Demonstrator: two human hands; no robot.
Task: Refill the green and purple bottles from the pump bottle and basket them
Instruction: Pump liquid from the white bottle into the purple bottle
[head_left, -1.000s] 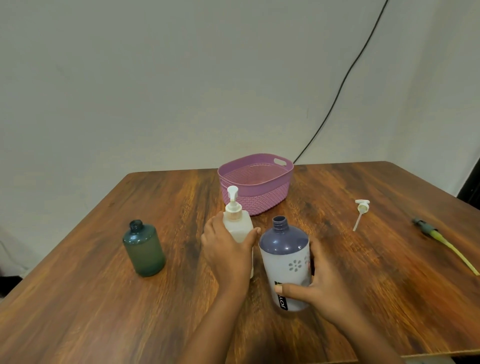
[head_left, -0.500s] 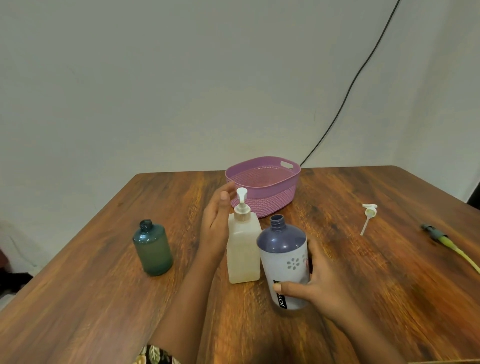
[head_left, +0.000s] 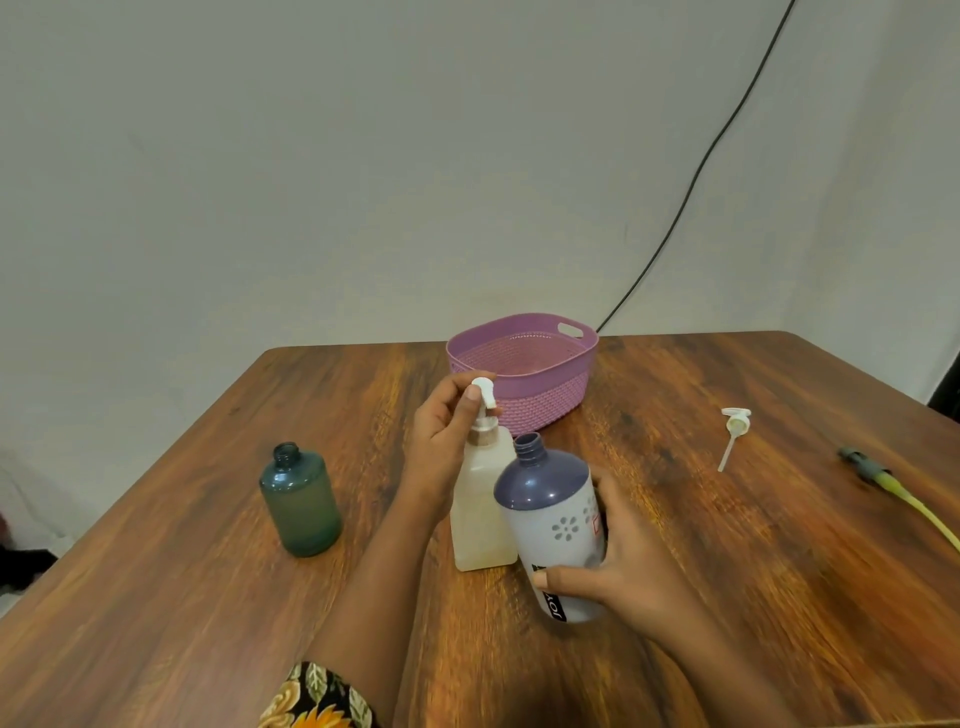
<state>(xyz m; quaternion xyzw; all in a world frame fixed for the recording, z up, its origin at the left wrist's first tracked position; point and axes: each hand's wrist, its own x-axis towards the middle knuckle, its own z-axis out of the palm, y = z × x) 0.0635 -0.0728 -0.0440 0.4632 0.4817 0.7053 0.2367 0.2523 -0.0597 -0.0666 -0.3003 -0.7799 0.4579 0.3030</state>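
Left hand (head_left: 447, 441): shifted within the last second from the body of the cream plastic pump bottle (head_left: 480, 514) up to its white pump head (head_left: 484, 391); curled there about the head, thumb against the stem. Judged set for a first press; no liquid seen passing yet.

Right hand (head_left: 618, 566): kept wrapped round the lower half of the tall plastic purple bottle (head_left: 556, 514), white and flower-marked below.

Purple bottle: held touching the pump bottle's right side, near the front of the wooden bench (head_left: 727, 597). Long axis leaned, open neck up and towards the pump nozzle, base towards the wearer. Lifted or resting on an edge: could not be told.

Pump bottle: stood upright, long axis vertical.

Squat frosted green bottle (head_left: 301, 501): stood upright, uncapped, well apart to the left.

Lilac woven-pattern plastic basket (head_left: 545, 405): sat just behind the pump bottle, both bottles yet outside it.

Loose white pump (head_left: 733, 431) and green-and-yellow pump (head_left: 883, 478): lay off to the right.
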